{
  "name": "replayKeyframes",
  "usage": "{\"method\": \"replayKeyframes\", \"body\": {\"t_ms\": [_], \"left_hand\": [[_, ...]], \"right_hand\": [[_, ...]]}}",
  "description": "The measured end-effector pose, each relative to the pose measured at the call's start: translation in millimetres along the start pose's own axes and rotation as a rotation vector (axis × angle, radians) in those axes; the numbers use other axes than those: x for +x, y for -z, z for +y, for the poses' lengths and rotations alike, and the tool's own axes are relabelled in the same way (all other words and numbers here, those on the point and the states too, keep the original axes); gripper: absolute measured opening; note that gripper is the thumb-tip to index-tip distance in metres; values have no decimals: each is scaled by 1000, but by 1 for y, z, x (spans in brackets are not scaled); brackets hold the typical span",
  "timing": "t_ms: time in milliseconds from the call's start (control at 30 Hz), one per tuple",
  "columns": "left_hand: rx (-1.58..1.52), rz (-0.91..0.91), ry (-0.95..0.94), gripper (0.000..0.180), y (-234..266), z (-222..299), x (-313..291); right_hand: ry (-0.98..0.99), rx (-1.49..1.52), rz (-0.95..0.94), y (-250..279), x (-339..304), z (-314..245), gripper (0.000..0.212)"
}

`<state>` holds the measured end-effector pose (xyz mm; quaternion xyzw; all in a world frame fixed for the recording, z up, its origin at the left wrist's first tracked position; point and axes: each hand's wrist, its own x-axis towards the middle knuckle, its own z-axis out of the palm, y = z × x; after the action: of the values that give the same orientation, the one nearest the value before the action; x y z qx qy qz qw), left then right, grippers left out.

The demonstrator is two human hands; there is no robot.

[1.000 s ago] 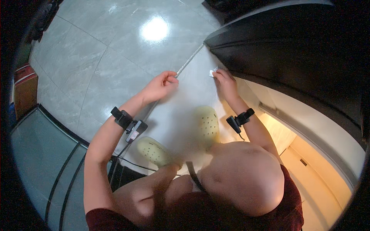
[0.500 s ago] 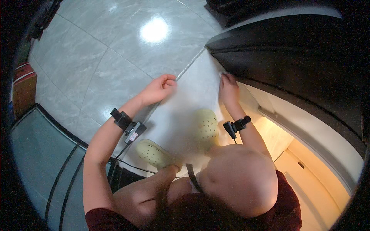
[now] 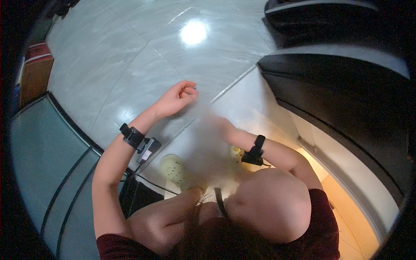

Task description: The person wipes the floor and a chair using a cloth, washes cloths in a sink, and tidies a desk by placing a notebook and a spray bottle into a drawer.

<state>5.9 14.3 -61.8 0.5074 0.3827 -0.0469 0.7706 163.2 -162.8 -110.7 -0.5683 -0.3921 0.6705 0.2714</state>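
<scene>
Strip (image 3: 236, 83), head view: on floor (image 3: 108, 65), running between left hand (image 3: 175, 97) and right hand (image 3: 221, 128). Left half-open, loosely curled, nothing seen in it. Right blurred, can't tell grip or contents. Clogs (image 3: 172, 168) bodyward of hands, apart, probably for squat balance.

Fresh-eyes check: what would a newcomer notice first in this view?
Probably the bright glare on the grey tiled floor, near the top. Next, the bare knee, lower right of centre, and the pale yellow clogs, just below the middle. Mid-picture, haze blurs the right hand; the left hand shows clearly.
</scene>
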Motion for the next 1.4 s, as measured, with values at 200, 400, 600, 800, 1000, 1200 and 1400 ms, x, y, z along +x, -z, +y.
{"method": "replayKeyframes", "body": {"t_ms": [200, 400, 600, 800, 1000, 1200, 1400], "left_hand": [[-169, 116, 131, 42, 14, -37, -10], [-428, 367, 187, 47, 11, -69, -59], [-511, 552, 363, 54, -25, -16, -156], [-632, 658, 308, 48, -59, 57, -223], [-712, 556, 85, 40, -102, 147, -251], [-650, 480, -77, 44, -171, 242, -293], [-724, 509, -221, 47, -186, 293, -325]], "right_hand": [[170, -162, -51, 77, -7, -33, 16], [-142, 231, 312, 115, -35, -38, 15], [-351, 645, 359, 107, -71, -112, 20], [-324, 624, 166, 96, -82, -241, 23], [-313, 687, 61, 88, -107, -343, 22], [-282, 697, -49, 38, -171, -430, 16], [-286, 557, 30, 8, -219, -470, 13]]}}
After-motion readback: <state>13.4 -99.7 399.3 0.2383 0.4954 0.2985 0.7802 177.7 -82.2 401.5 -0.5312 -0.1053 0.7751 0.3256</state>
